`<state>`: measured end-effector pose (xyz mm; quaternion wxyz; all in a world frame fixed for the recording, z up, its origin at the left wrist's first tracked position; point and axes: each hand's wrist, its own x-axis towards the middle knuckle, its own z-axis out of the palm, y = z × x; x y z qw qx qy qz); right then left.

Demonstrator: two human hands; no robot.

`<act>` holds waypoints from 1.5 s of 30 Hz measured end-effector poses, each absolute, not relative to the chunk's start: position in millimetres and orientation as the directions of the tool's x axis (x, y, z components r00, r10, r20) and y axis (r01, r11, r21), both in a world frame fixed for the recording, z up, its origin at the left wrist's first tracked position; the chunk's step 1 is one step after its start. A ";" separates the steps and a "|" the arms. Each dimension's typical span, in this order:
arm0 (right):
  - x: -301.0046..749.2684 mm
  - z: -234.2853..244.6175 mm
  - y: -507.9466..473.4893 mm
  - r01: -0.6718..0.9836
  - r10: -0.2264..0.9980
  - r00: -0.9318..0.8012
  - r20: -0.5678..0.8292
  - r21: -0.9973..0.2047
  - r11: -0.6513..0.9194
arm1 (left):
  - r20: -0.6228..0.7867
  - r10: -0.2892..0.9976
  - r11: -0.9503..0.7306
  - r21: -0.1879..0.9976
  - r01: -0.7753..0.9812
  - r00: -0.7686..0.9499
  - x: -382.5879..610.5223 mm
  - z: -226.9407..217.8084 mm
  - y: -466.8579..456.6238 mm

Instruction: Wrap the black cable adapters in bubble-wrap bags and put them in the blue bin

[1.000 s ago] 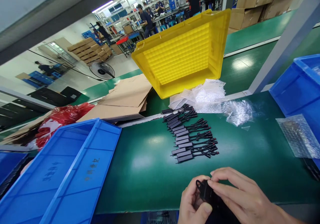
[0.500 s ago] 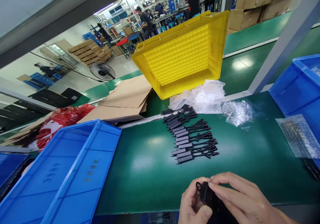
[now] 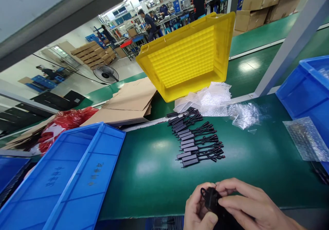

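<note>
Leftmost, an empty blue tray [image 3: 69,178] lies at your left, with a red bag [image 3: 64,120] and flattened cardboard [image 3: 128,101] beyond it. Centre of the green belt [image 3: 149,168]: a row of black cable parts [image 3: 197,144] lies flat, their bodies toward the left and their leads running right, well apart from your hands; behind them, a tilted yellow bin [image 3: 190,57] and loose bubble wrap [image 3: 210,98]. At the near edge, your left hand [image 3: 196,211] and right hand [image 3: 246,207] meet on one small black part [image 3: 212,199] — it sits between the two hands, its looped end up and to the left, its long axis slanting down toward the right, where the rest is hidden under your right fingers. Left thumb and fingers curl and pinch it from the left; right fingertips press together on its upper edge — both hands equally near, palms turned inward. Rightmost, a second blue tray [image 3: 305,86] and a bubble-wrap pouch [image 3: 305,139].
</note>
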<state>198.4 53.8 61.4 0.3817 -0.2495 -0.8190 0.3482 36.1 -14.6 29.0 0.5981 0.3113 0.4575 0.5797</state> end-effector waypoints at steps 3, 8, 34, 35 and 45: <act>198.0 56.3 53.3 0.126 0.706 -0.550 0.446 -0.792 0.598 | -0.183 0.977 0.128 0.912 -0.390 -0.109 38.0 27.8 -15.1; 193.0 52.9 53.5 0.227 0.711 -0.580 0.397 -0.760 0.609 | -0.168 0.980 0.124 0.934 -0.336 -0.106 39.7 26.6 -13.6; 207.3 44.7 96.8 0.278 0.681 -0.619 0.391 -0.702 0.656 | -0.204 0.974 0.125 0.848 -0.514 -0.101 47.9 15.6 12.8; 204.4 45.3 95.2 0.259 0.663 -0.651 0.370 -0.713 0.652 | -0.199 0.973 0.116 0.856 -0.503 -0.115 49.0 15.5 13.5; 243.5 21.9 150.8 0.628 0.800 -0.229 0.554 -0.544 0.556 | -0.268 0.947 0.107 0.785 -0.610 -0.178 39.9 17.7 13.8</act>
